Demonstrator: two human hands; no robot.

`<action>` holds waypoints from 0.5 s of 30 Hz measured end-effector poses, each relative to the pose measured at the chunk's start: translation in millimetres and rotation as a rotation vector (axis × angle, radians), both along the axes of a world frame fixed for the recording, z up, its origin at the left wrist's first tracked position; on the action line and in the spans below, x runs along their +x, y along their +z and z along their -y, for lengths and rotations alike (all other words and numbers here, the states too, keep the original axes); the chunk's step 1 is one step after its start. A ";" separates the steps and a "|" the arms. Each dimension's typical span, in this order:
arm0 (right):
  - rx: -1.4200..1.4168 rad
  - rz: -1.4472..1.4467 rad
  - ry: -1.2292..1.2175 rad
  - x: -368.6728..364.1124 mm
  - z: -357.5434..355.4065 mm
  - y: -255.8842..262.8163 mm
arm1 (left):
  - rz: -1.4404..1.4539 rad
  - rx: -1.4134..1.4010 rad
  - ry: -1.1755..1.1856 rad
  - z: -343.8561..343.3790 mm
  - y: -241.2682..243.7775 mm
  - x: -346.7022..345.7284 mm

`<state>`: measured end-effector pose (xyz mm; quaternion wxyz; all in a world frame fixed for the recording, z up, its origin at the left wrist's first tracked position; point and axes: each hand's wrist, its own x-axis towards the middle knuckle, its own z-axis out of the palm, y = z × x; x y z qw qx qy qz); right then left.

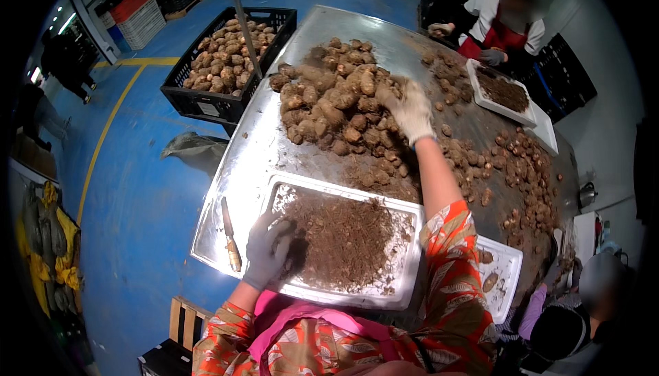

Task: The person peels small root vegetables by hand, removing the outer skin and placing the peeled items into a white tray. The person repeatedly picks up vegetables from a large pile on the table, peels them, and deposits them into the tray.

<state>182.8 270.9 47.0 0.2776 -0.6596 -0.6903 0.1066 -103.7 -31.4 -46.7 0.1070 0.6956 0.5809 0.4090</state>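
A large heap of brown taro corms (329, 108) lies on the metal table (242, 175). My right hand (409, 108), in a pale knitted glove, reaches onto the right side of this heap; its fingertips blend with the corms, so its grip cannot be told. Nearer to me, a white foam tray (340, 299) holds brown fibrous peelings (345, 237). My left hand (269, 250), in a light grey glove, is over the tray's left edge, fingers curved; whether something is in them is hidden. Left of that hand, a knife with a wooden handle (233, 255) lies on the table.
A black crate (206, 106) full of corms stands beyond the table's left edge, near a metal pole (244, 21). More corms (525, 170) spread along the right side. Two co-workers are at the table, one at the upper right (502, 21), one at the lower right (561, 319).
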 end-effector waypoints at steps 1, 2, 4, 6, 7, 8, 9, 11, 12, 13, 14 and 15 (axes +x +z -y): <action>0.000 0.095 0.009 -8.3 -18.2 7.7 | 0.045 -0.017 0.028 -16.6 12.6 -1.6; 0.007 0.188 0.022 -18.2 -36.8 15.4 | 0.025 0.016 0.050 -34.7 20.0 -4.4; -0.048 0.187 0.078 -28.3 -60.7 15.5 | -0.008 0.052 0.031 -78.7 27.1 -12.2; -0.165 0.235 0.089 -29.8 -85.6 -0.4 | -0.007 0.022 -0.036 -128.1 30.4 -15.6; -0.207 0.202 0.100 -25.0 -100.4 -27.4 | 0.012 -0.014 -0.070 -151.5 32.6 -14.0; -0.253 0.168 0.109 -16.3 -115.6 -61.0 | 0.021 -0.028 -0.085 -175.3 32.9 -10.3; -0.297 0.133 0.129 -13.6 -125.8 -82.0 | 0.027 -0.043 -0.089 -198.2 31.8 -6.2; -0.359 0.197 0.084 -24.8 -99.8 -70.4 | 0.191 -0.163 -0.070 -240.9 27.0 7.8; -0.364 0.145 0.131 -20.8 -98.5 -77.2 | 0.107 -0.104 -0.049 -264.5 21.4 15.9; -0.364 0.095 0.184 -21.0 -95.8 -81.3 | 0.024 -0.041 -0.021 -287.9 10.5 22.5; -0.340 0.150 0.275 -34.0 -63.0 -44.1 | -0.057 0.019 0.017 -300.5 -4.6 27.7; -0.339 0.309 0.214 -37.1 -44.0 -33.2 | 0.007 0.029 -0.033 -305.2 -20.8 38.9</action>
